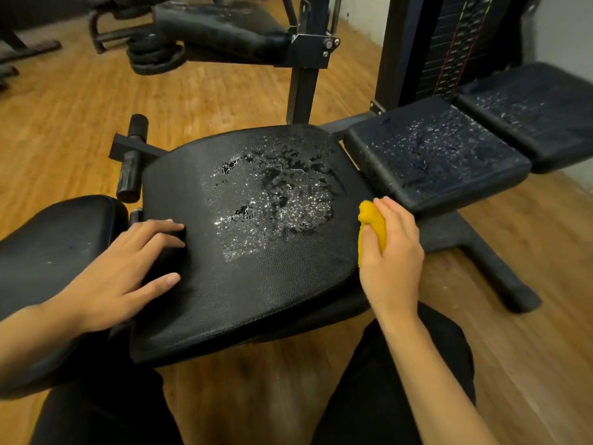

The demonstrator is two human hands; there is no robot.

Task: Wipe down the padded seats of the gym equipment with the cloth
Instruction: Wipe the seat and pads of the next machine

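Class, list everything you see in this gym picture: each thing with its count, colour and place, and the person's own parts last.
large padded seat: one, black, centre, beaded with water droplets
near right pad: one, black, right of the large seat, wet
far right pad: one, black, beyond the near one, wet
side pad: one, black, left edge of view
far bench pad: one, black, top, speckled
cloth: one, yellow, bunched at the large seat's right edge
weight stack: one, black, top right
floor: wooden, brown, all around
left hand: resting on the large seat's left edge
right hand: gripping the cloth
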